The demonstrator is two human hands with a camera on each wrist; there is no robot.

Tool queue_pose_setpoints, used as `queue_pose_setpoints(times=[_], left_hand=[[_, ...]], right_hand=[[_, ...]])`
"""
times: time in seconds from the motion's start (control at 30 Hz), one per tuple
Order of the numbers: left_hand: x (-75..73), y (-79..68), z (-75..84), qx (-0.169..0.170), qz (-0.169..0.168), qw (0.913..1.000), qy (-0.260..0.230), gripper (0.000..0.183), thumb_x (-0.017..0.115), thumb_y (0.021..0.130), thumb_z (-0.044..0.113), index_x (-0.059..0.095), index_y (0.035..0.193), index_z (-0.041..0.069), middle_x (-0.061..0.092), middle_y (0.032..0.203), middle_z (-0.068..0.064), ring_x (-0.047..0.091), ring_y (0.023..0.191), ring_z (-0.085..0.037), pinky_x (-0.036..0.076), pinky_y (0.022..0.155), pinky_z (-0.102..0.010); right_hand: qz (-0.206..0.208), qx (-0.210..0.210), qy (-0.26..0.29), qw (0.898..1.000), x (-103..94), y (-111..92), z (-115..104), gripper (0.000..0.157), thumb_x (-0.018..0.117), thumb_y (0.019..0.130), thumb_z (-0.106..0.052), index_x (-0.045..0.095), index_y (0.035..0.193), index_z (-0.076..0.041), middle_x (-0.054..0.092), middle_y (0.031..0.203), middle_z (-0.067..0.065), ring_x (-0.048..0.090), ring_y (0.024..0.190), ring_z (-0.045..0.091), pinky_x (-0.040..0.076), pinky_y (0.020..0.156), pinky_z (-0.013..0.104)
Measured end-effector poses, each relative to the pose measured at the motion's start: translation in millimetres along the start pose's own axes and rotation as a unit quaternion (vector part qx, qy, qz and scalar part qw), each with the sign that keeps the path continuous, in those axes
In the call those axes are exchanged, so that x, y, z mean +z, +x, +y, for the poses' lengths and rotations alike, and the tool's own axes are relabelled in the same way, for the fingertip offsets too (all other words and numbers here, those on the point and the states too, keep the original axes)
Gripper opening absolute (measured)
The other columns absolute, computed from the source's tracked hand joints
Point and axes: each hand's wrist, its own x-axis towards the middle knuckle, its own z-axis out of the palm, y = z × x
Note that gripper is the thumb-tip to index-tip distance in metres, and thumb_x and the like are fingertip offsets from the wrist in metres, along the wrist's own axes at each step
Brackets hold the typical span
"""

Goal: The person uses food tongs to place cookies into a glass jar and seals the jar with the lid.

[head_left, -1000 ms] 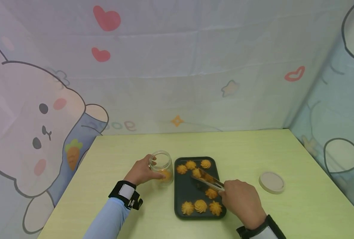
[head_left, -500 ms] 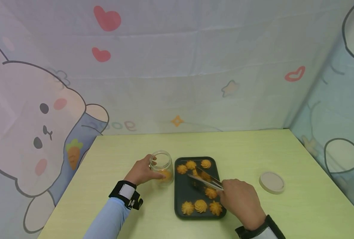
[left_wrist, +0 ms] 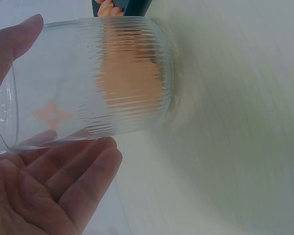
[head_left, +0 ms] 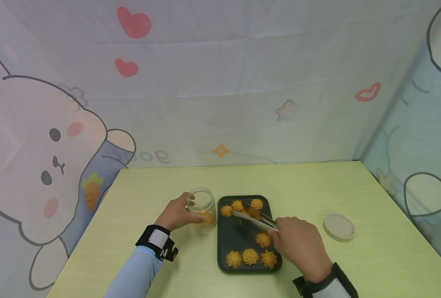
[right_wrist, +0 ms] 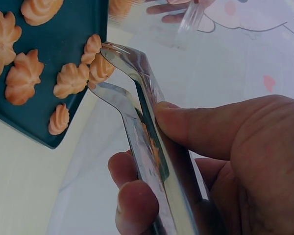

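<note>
My left hand (head_left: pixel 179 212) grips a clear glass jar (head_left: pixel 201 203), thumb on the near side and fingers behind. Through the jar's ribbed lower wall in the left wrist view shows a golden piped cookie (left_wrist: pixel 130 81); how many lie inside I cannot tell. My right hand (head_left: pixel 298 244) holds metal tongs (head_left: pixel 255 222), thumb on one arm and fingers on the other. In the right wrist view a swirled cookie (right_wrist: pixel 102 69) sits between the tong tips, apparently raised off the dark baking tray (head_left: pixel 231 238). Several more cookies (head_left: pixel 250 257) rest on the tray.
A round pale lid (head_left: pixel 338 227) lies on the light wooden table (head_left: pixel 298 186), right of the tray. The jar stands close to the tray's left edge. A printed cloth (head_left: pixel 250 82) hangs behind the table.
The right hand and tongs have shifted slightly up and toward the tray's far end, with a cookie between the tips. The left hand and jar stay in place.
</note>
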Motion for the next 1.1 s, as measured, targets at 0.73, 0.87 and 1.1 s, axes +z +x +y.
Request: queue_pose_setpoints(times=[0.73,0.87,1.1], left_hand=[[0.6,2.1,0.1,-0.002,0.003,1.0000,0.001,0.079,0.086,0.061,0.042,0.055,0.122,0.003,0.067,0.114,-0.015,0.061,0.097,-0.027,0.052,0.078,-0.045],[0.7,2.2,-0.5,-0.003,0.003,1.0000,0.004,0.079,0.086,0.061,0.042,0.055,0.122,0.003,0.067,0.115,-0.016,0.061,0.098,-0.028,0.052,0.079,-0.045],[0.6,3.0,-1.5,-0.001,0.002,1.0000,0.005,0.078,0.085,0.061,0.044,0.054,0.122,0.004,0.067,0.114,-0.015,0.061,0.098,-0.028,0.052,0.079,-0.045]], right_hand=[[0.067,-0.052,-0.022,0.996,-45.0,29.0,-25.6,0.035,0.073,0.081,-0.024,0.050,0.056,-0.015,0.040,0.047,-0.001,0.036,0.039,0.014,0.027,0.034,0.028],[0.062,-0.057,-0.018,0.996,-50.9,35.6,-34.4,0.035,0.071,0.083,-0.023,0.049,0.056,-0.015,0.041,0.047,-0.001,0.036,0.038,0.014,0.025,0.034,0.027],[0.060,-0.076,-0.019,0.995,-54.7,46.6,-47.8,0.032,0.070,0.083,-0.022,0.053,0.059,-0.014,0.045,0.049,-0.001,0.038,0.040,0.014,0.029,0.033,0.027]])
